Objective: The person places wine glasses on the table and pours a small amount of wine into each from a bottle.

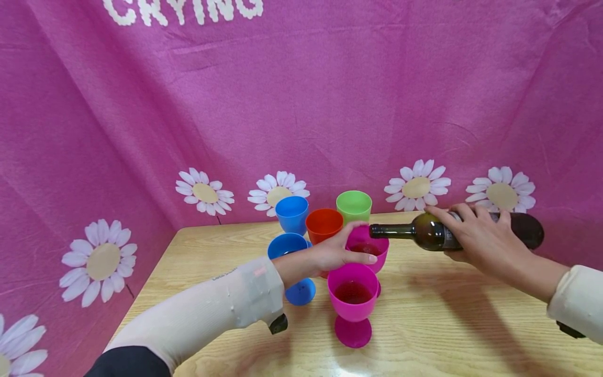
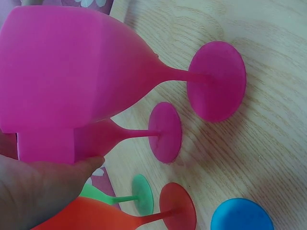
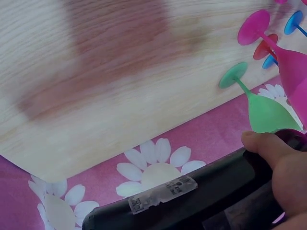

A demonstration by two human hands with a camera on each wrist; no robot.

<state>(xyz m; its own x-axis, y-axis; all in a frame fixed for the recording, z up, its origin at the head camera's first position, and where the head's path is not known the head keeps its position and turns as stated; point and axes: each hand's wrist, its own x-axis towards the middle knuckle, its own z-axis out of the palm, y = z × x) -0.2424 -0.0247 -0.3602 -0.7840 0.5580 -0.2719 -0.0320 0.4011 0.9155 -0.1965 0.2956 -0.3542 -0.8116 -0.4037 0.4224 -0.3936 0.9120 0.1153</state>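
My left hand (image 1: pixel 336 251) holds the bowl of the farther pink goblet (image 1: pixel 380 257), thumb along its near side. Red liquid lies inside it. My right hand (image 1: pixel 487 241) grips a dark green wine bottle (image 1: pixel 428 234) round its body. The bottle lies nearly level, neck to the left, its mouth at the held goblet's rim. I cannot make out a stream of liquid. Just in front, a nearer pink goblet (image 1: pixel 353 312) stands upright with red liquid in it. In the left wrist view, its bowl (image 2: pixel 129 62) partly hides the held goblet (image 2: pixel 98 139).
Behind my left hand stand a red goblet (image 1: pixel 324 224), a green goblet (image 1: pixel 354 205), a far blue goblet (image 1: pixel 292 215) and a nearer blue goblet (image 1: pixel 300 291), partly covered by my wrist. All are on a wooden table (image 1: pixel 424 324) against a pink flowered cloth (image 1: pixel 301 104).
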